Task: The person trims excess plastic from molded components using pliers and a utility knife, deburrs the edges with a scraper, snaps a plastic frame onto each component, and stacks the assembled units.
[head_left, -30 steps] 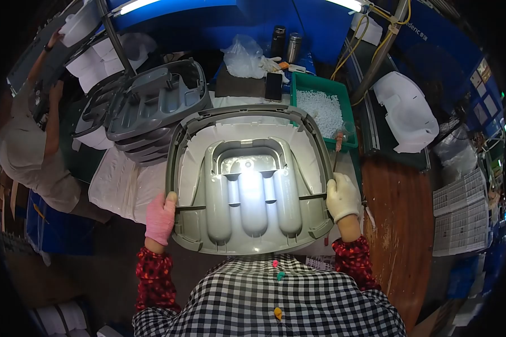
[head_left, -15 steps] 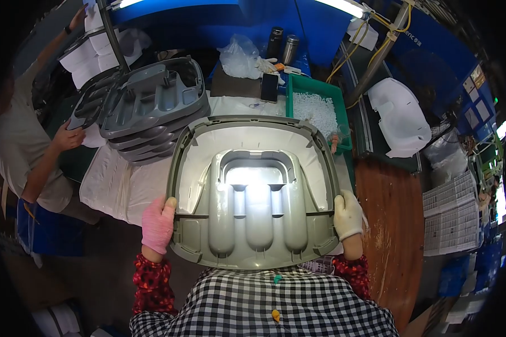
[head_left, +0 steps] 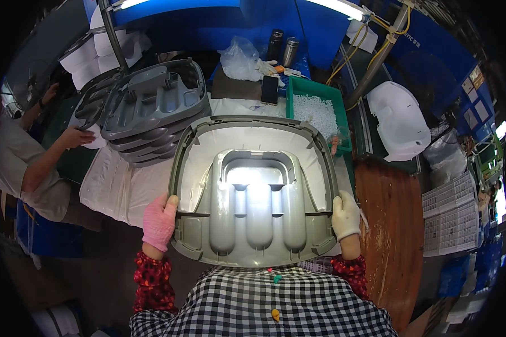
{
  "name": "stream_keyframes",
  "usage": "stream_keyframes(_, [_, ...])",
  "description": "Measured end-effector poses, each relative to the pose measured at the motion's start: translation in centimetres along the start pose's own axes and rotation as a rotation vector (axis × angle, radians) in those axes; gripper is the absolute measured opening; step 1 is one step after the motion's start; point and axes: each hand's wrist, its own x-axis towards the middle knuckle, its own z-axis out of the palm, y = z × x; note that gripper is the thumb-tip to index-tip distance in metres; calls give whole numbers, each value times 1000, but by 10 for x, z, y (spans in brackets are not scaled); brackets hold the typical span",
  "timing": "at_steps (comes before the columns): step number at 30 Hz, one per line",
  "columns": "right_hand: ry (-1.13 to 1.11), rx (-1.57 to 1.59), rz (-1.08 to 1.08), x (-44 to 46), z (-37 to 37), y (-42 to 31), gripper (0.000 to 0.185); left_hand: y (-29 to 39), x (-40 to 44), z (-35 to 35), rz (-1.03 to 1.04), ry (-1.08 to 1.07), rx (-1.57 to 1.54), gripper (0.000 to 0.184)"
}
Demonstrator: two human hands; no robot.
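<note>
A large grey moulded plastic tray (head_left: 258, 224) is held up in front of my checked apron, its underside with several rounded ridges facing me. A white panel shows in its upper part. My left hand (head_left: 159, 221), in a pink glove, grips the tray's left edge with the thumb on the near face. At the opposite edge my right hand (head_left: 346, 215), in a white glove, holds on in the same way. The fingers behind the rim are partly hidden. Bright glare lies on the middle of the tray.
A stack of similar grey trays (head_left: 152, 112) stands at the back left. Beside it is a co-worker's hand (head_left: 77, 137). A green bin (head_left: 292, 101) holds small white pieces. Behind lie a phone (head_left: 269, 90), a plastic bag and two flasks. A white moulded part (head_left: 399, 121) rests at right.
The tray has shifted very slightly upward in my hands. At left, the co-worker has leaned lower, and the raised arm has come down behind the white parts.
</note>
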Motion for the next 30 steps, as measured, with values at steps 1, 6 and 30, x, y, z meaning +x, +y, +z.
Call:
stream_keyframes(1, [0,7,-8,0,1,1,28,0,-1,0,-1,-3,1,35])
stream_keyframes(6, [6,-2,1,-2,2,2,27,6,-2,-4,4,-14,41,35])
stream_keyframes(30, [-263,-257,284,-2,-21,-35,37,16,-4,-7,6,-17,346,38])
